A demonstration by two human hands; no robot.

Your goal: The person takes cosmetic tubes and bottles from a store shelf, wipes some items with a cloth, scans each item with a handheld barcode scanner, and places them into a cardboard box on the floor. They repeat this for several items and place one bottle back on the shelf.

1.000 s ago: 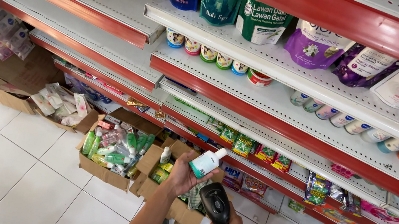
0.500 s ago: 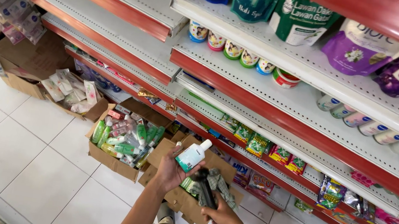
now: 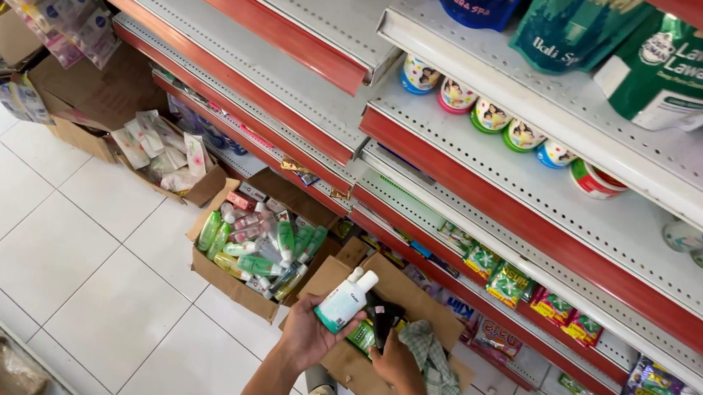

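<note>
1. Low centre of the frame: the left hand (image 3: 309, 336) is closed around a small white bottle (image 3: 344, 302) with a teal label, held upright above an open cardboard box (image 3: 362, 368) on the floor.
2. The right hand (image 3: 394, 362) grips a dark handheld device (image 3: 386, 319), just beside the bottle.
3. As a judgement, the bottle is being checked with the device; bringing the two together needs steadiness.
4. A checked cloth (image 3: 436, 363) lies in the box. Left of it, a second box (image 3: 255, 243) holds green tubes; red-edged shelves (image 3: 502, 198) crowd the upper right.
</note>
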